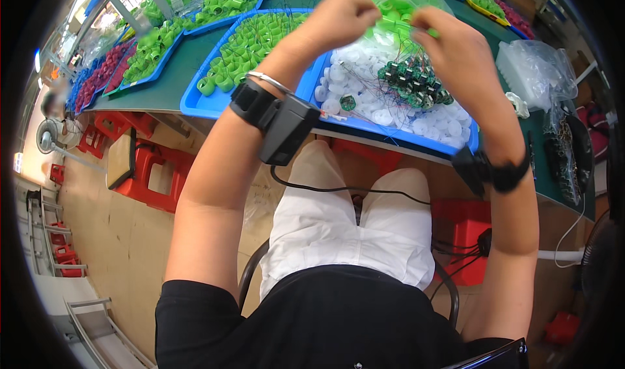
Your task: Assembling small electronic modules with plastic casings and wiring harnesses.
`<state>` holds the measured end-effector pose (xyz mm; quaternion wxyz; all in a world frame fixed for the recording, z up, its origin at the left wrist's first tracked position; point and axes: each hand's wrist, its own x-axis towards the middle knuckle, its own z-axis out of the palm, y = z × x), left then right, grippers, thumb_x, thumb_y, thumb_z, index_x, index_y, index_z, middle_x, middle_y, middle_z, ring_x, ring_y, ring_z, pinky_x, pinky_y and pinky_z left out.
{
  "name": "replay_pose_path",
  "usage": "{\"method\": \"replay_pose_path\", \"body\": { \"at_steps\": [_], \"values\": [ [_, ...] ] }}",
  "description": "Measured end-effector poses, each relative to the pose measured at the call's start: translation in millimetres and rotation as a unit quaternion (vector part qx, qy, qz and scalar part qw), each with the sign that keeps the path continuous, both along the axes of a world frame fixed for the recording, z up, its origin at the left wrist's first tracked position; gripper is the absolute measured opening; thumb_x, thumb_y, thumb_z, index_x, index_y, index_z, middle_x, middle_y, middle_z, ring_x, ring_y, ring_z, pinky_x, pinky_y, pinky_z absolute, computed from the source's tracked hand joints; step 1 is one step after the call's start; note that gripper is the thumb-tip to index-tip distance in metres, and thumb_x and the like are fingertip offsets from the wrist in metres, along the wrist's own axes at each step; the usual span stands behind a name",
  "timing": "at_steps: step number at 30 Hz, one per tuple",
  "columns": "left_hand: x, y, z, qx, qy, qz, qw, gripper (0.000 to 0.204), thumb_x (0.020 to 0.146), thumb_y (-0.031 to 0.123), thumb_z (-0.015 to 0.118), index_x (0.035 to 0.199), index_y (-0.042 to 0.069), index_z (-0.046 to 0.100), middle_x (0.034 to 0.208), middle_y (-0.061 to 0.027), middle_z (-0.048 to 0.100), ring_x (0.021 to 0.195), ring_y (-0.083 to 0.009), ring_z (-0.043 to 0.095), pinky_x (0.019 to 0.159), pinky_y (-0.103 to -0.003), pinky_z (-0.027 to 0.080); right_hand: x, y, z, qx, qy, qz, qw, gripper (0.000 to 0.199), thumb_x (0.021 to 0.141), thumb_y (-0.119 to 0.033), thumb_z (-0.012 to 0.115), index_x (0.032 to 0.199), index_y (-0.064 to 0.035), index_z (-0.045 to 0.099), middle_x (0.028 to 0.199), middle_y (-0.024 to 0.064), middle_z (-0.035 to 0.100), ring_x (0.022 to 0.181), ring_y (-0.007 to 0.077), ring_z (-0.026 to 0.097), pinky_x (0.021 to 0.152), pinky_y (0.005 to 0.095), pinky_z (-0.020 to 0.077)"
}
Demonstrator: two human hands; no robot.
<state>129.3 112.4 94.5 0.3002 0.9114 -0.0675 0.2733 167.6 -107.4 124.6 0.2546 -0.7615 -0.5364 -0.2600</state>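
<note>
My left hand (343,20) is raised over the far side of the trays, its fingers curled closed. Across from it, my right hand (450,42) has its thumb and fingers drawn together in a pinch. Whatever either holds is too small and blurred to make out. A clear bag of green plastic parts (398,4) lies behind and between the hands. Below my right hand, a pile of small green circuit boards with thin wires (415,84) rests on translucent white plastic caps (436,127). One loose circuit board (347,102) lies on the caps nearer my left forearm.
A blue tray (195,102) of green ring-shaped parts stands left of the blue tray (474,138) with the caps. More trays of green and dark red parts (107,72) line the table's far left. Clear plastic bags (537,69) lie at right. A cable (338,188) hangs across my lap.
</note>
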Motion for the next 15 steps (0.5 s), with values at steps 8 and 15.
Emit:
{"method": "replay_pose_path", "body": {
  "at_steps": [8, 15],
  "values": [
    [35, 1, -38, 0.282, 0.089, 0.192, 0.936, 0.029, 0.086, 0.030, 0.061, 0.097, 0.004, 0.069, 0.104, -0.0191, 0.065, 0.103, -0.0381, 0.059, 0.081, -0.047, 0.052, -67, -137, -43, 0.156, 0.507, 0.058, 0.845, 0.013, 0.093, 0.000, 0.052, 0.104, 0.0024, 0.057, 0.092, 0.0069, 0.056, 0.068, 0.0102, 0.053, 0.058, 0.0216, 0.0423],
    [45, -17, -29, 0.211, 0.193, 0.195, 0.938, 0.038, 0.085, 0.042, 0.062, 0.092, 0.005, 0.071, 0.088, -0.0141, 0.071, 0.086, -0.0316, 0.068, 0.075, -0.044, 0.052, -76, -193, -115, 0.196, 0.646, 0.150, 0.722, 0.010, 0.094, -0.011, 0.056, 0.089, -0.0031, 0.056, 0.116, 0.0165, 0.050, 0.074, 0.0144, 0.057, 0.057, 0.0210, 0.0447]
  ]
}}
